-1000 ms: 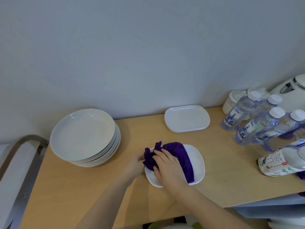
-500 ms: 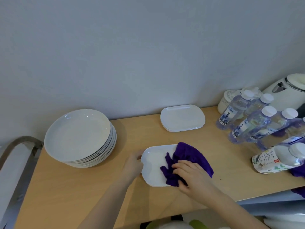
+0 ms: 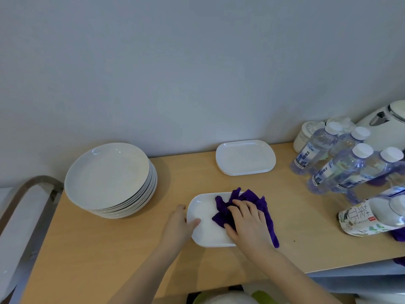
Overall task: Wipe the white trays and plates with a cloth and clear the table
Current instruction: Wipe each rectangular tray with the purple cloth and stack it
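A white rectangular tray (image 3: 202,234) lies on the wooden table (image 3: 109,249) near its front edge. A crumpled purple cloth (image 3: 225,208) covers the tray's right half and hangs over its right rim. My right hand (image 3: 247,222) lies on top of the cloth with fingers spread, pressing it onto the tray. My left hand (image 3: 178,224) holds the tray's left rim, thumb over the edge. A stack of round white plates (image 3: 109,178) stands at the left. A small stack of white trays (image 3: 245,157) sits by the wall.
Several water bottles (image 3: 337,170) crowd the right side, with a tea bottle (image 3: 370,218) lying near the right front edge. A white kettle (image 3: 385,126) and a white jar (image 3: 304,134) stand behind them. A chair frame (image 3: 28,194) is off the table's left end.
My right hand swept the cloth from the tray's left part to its right edge, and now it has come back toward the middle. My left hand stays on the left rim.
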The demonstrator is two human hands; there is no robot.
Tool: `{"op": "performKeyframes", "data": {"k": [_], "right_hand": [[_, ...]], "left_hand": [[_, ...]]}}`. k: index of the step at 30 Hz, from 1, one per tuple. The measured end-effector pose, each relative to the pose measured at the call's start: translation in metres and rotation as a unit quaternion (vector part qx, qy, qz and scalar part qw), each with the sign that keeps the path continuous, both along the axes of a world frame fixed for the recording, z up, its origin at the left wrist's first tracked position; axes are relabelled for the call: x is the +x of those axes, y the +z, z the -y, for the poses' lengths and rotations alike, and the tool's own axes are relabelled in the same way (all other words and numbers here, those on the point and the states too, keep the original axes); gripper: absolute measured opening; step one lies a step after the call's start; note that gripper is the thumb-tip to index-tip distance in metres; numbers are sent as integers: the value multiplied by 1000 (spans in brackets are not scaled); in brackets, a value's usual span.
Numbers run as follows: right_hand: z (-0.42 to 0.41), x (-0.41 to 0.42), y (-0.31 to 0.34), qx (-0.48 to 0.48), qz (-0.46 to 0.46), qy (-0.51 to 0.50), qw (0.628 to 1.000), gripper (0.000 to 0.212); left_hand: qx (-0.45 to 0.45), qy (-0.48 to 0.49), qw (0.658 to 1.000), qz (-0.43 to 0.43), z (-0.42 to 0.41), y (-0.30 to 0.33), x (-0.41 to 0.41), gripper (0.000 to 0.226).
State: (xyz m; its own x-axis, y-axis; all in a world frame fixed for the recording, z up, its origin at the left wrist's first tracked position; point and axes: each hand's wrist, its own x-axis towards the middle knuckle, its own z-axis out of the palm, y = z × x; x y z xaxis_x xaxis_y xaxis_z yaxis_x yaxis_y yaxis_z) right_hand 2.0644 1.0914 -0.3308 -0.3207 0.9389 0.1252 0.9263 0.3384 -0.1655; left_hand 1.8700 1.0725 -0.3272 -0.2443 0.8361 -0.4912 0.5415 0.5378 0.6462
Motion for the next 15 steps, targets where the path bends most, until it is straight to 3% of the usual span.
{"op": "performKeyframes", "data": {"k": [12,15], "right_hand": [[-22,-7,1,34,-25,-43,998,29],[-24,-6,7,53,-54,-47,996,32]], "left_hand": [[64,26,998,-9,13,0,7,15],[96,30,993,-64,19,-3,9,14]]}}
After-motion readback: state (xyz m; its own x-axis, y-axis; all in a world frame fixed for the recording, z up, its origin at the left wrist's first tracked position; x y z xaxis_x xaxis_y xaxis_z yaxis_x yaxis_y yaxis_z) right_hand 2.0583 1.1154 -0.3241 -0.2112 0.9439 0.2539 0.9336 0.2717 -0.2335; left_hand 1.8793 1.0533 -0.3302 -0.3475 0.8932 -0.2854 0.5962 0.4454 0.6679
